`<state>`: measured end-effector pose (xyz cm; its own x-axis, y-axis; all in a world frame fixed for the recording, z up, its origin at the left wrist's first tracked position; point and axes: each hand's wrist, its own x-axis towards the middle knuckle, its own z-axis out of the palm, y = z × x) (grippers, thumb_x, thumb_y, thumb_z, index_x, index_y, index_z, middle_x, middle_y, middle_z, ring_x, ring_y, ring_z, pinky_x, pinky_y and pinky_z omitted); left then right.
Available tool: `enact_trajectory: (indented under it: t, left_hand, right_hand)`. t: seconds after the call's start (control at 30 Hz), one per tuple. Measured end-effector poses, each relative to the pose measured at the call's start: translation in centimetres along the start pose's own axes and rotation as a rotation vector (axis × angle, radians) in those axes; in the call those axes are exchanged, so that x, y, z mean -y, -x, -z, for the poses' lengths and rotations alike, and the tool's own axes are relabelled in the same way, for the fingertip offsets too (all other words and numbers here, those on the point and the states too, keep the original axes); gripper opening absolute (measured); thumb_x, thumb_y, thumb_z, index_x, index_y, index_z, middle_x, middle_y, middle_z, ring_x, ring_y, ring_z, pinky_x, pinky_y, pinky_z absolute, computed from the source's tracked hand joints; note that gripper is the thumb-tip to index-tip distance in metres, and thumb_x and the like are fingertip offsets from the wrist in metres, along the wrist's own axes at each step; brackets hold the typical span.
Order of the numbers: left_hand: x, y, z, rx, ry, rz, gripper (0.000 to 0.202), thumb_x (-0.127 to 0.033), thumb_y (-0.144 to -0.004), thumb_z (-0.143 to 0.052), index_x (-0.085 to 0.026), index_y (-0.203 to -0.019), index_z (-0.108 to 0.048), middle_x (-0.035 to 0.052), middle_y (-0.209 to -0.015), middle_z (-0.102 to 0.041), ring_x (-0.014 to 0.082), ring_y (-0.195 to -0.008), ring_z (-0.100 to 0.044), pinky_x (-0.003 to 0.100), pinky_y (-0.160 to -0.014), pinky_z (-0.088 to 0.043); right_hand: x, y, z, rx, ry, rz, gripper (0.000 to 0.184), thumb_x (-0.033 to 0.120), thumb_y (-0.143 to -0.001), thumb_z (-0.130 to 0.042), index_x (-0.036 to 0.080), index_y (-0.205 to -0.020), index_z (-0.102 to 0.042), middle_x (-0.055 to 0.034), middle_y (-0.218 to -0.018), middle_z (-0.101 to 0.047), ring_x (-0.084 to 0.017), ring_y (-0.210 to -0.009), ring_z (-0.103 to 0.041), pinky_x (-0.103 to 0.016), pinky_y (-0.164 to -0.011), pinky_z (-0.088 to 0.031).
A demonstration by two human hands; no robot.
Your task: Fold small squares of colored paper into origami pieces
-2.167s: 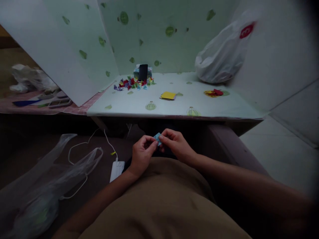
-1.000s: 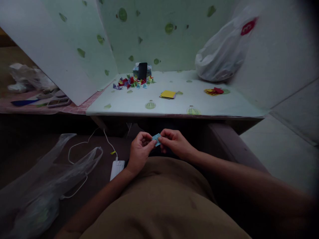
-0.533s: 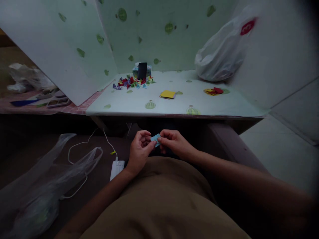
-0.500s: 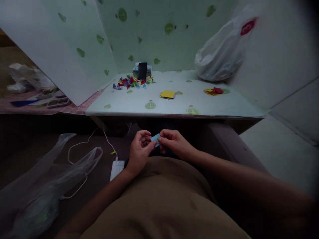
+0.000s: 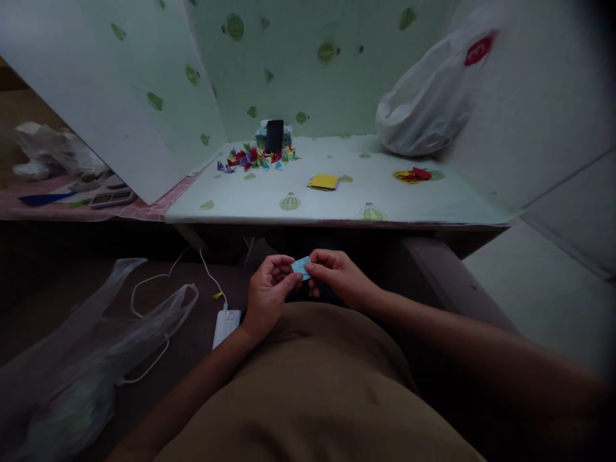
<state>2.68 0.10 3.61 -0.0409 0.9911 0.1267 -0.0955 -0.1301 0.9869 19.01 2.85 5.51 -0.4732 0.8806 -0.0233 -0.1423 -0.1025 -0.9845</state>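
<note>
A small light-blue piece of folded paper [image 5: 301, 266] is held in front of my belly, below the table edge. My left hand [image 5: 270, 289] pinches its left and lower side between thumb and fingers. On its right side, the thumb and fingertips of my right hand [image 5: 339, 274] grip it too. Farther off on the table lie a stack of square paper [image 5: 324, 181], yellow on top, and a heap of several small folded paper cranes [image 5: 250, 157] in mixed colours. The folds on the blue paper are too small to make out.
A dark phone [image 5: 274, 136] leans on a tissue box [image 5: 287, 136] behind the cranes. Red and yellow paper pieces [image 5: 412, 175] lie at the right, below a white plastic bag [image 5: 423, 115]. On the seat to my left are a white power bank [image 5: 226, 327] with a cable and a clear plastic bag [image 5: 96, 366].
The blue paper has turned slightly between my fingers, and more of its flat face shows. My left hand has shifted a touch to the left; the things on the table are unchanged.
</note>
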Motion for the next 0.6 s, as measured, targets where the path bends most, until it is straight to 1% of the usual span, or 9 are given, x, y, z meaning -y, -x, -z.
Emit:
enact_trajectory:
  t: [0.3,0.47,0.53,0.6]
  left_hand:
    - [0.18,0.1,0.06,-0.005,-0.036,-0.017,0.028,-0.03,-0.074,-0.075,-0.018,-0.095,-0.06,-0.0001,-0.078,-0.064,0.0117,-0.069,-0.061,0.025,-0.066,-0.055]
    - [0.0,0.1,-0.03,-0.002,-0.017,-0.029,0.029,-0.027,-0.074,-0.075,-0.018,-0.095,-0.059,-0.0012,-0.078,-0.063,0.0103,-0.069,-0.059,0.022,-0.066,-0.052]
    - [-0.09,0.06,-0.07,-0.007,0.002,-0.006,0.033,-0.027,-0.072,-0.076,-0.018,-0.099,-0.059,-0.0019,-0.077,-0.063,0.0099,-0.068,-0.059,0.021,-0.064,-0.05]
    - [-0.18,0.03,-0.05,0.006,0.019,0.045,0.033,-0.028,-0.072,-0.076,-0.018,-0.1,-0.061,-0.0013,-0.077,-0.064,0.0095,-0.064,-0.058,0.021,-0.061,-0.049]
  right_hand:
    - [-0.25,-0.11,0.05,0.006,0.038,0.01,0.027,0.037,-0.08,-0.068,0.016,-0.071,-0.054,0.0033,-0.058,-0.06,-0.008,-0.049,-0.055,-0.023,-0.05,-0.045]
    - [-0.25,-0.13,-0.12,-0.001,0.055,0.018,0.026,0.036,-0.081,-0.066,0.017,-0.07,-0.053,0.0037,-0.057,-0.059,-0.009,-0.048,-0.055,-0.023,-0.05,-0.045]
    - [-0.24,-0.13,-0.14,-0.004,0.062,0.021,0.026,0.036,-0.081,-0.066,0.017,-0.07,-0.053,0.0035,-0.058,-0.059,-0.009,-0.049,-0.055,-0.023,-0.05,-0.045]
    - [-0.26,-0.14,-0.09,-0.007,0.066,0.023,0.025,0.035,-0.081,-0.067,0.017,-0.07,-0.053,0.0033,-0.058,-0.06,-0.009,-0.049,-0.055,-0.023,-0.05,-0.045]
